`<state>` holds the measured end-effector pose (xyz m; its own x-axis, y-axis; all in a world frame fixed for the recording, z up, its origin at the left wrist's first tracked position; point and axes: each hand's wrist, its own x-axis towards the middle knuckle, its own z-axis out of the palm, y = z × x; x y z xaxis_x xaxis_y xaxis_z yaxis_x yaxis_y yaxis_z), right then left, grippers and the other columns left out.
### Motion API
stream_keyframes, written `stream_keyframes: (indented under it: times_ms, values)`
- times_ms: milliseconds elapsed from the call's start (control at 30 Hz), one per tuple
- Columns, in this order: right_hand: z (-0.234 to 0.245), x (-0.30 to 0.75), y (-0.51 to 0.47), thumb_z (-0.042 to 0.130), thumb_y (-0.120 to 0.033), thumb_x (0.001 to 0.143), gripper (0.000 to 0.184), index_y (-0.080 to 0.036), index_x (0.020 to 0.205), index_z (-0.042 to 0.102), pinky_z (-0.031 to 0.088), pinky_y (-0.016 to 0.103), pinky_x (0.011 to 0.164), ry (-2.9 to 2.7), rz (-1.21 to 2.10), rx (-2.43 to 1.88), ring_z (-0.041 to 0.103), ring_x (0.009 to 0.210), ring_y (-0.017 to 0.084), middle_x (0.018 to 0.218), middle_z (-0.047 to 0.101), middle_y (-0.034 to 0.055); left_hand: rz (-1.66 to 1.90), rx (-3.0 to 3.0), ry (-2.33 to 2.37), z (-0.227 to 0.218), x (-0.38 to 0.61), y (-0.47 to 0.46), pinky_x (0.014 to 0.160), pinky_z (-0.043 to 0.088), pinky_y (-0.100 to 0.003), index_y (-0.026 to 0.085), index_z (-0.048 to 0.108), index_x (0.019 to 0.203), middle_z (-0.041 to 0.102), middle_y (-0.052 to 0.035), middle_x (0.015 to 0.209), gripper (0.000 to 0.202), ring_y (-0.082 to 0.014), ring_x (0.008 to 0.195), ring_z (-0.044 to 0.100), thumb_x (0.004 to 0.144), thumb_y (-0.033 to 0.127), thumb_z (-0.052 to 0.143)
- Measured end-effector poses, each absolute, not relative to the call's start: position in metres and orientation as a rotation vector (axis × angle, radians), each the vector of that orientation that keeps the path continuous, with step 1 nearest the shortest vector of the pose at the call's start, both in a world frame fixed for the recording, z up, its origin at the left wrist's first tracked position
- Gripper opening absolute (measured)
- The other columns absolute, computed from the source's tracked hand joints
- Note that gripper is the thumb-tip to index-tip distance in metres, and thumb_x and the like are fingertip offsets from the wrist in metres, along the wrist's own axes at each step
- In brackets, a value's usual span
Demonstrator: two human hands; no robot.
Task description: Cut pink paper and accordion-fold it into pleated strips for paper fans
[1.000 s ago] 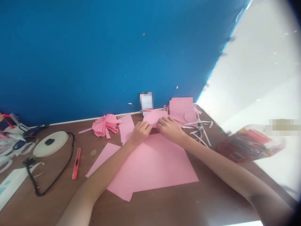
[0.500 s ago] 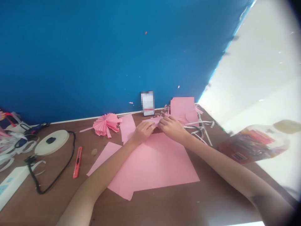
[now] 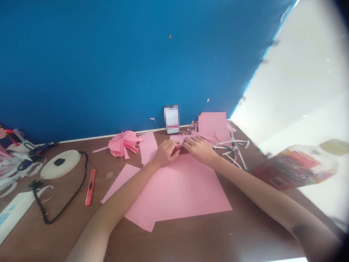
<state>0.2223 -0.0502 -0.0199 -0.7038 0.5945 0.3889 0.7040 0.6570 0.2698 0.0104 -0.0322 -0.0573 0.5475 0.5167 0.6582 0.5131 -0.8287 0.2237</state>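
- Currently my left hand (image 3: pixel 165 153) and right hand (image 3: pixel 199 148) sit side by side at upper centre of the frame, fingers curled inward, neither spread open.
- Both hands appear closed on one small pink piece (image 3: pixel 178 138) of paper. My fingers hide part of it, so I cannot confirm how firm either hold is.
- The pink piece lies between the hands, at the fingertips. Its long axis runs roughly left to right across the frame, lying flat or nearly so.
- My right hand's fingers lie over its right end, while my left fingertips meet its lower left edge. I judge the right hand slightly nearer its visible bulk.
- A large pink sheet (image 3: pixel 177 193) lies directly below both hands on the brown table (image 3: pixel 253 222), and my left forearm crosses it.
- Beyond my right hand are a second pink sheet (image 3: pixel 212 125) and loose white strips (image 3: pixel 236 153).
- To the left of my hands lie a pleated pink fan (image 3: pixel 123 144) and a red cutter (image 3: pixel 90 187).
- A white disc (image 3: pixel 60 164) with a black cord (image 3: pixel 65 207) sits at left of the frame, below the blue wall (image 3: pixel 109 62).
- A blurred card (image 3: pixel 171 119) stands at the wall.
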Motion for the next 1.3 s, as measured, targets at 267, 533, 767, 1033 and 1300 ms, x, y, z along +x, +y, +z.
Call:
stream_keyframes:
  times_ms: [267,533,767,1033,1300]
  values:
    - [-0.021,0.224,-0.047,0.04,-0.007,0.093,0.027,-0.014,0.099,0.065,0.033,0.035,0.08,-2.523,-0.605,-0.95,0.051,0.098,0.024,0.115,0.062,0.0131,1.156,2.73,0.995,-0.057,0.011,-0.031,0.088,0.049,-0.04,0.019,0.061,0.103,0.067,-0.0088,0.112,0.022,-0.0213,0.105,0.061,0.094,0.02,0.042]
    - [-0.026,0.225,-0.043,0.043,-0.011,0.094,0.024,-0.016,0.095,0.066,0.034,0.036,0.085,-2.469,-0.508,-1.032,0.05,0.103,0.024,0.119,0.062,0.0109,1.212,2.787,0.927,-0.062,0.013,-0.026,0.086,0.05,-0.038,0.019,0.064,0.107,0.069,-0.0079,0.108,0.022,-0.0196,0.101,0.063,0.096,0.023,0.046]
    - [-0.027,0.224,-0.042,0.048,-0.012,0.093,0.018,-0.017,0.092,0.066,0.032,0.035,0.084,-2.422,-0.422,-1.083,0.053,0.1,0.023,0.109,0.066,0.0091,1.212,2.753,0.831,-0.064,0.012,-0.025,0.088,0.051,-0.035,0.018,0.064,0.108,0.068,-0.0069,0.106,0.02,-0.0173,0.097,0.06,0.096,0.022,0.049]
    - [-0.028,0.225,-0.04,0.052,-0.01,0.09,0.015,-0.016,0.083,0.063,0.029,0.032,0.074,-2.44,-0.415,-1.103,0.054,0.078,0.019,0.085,0.068,0.0055,1.184,2.765,0.807,-0.061,0.012,-0.028,0.089,0.052,-0.035,0.017,0.063,0.108,0.068,-0.007,0.105,0.02,-0.0168,0.097,0.06,0.097,0.022,0.047]
    - [-0.036,0.226,-0.037,0.051,-0.016,0.094,0.016,-0.017,0.083,0.062,0.028,0.031,0.074,-2.387,-0.413,-1.061,0.054,0.078,0.018,0.082,0.068,0.0041,1.208,2.717,0.8,-0.063,0.012,-0.027,0.085,0.053,-0.035,0.017,0.064,0.104,0.068,-0.0068,0.098,0.019,-0.0178,0.092,0.061,0.092,0.031,0.057]
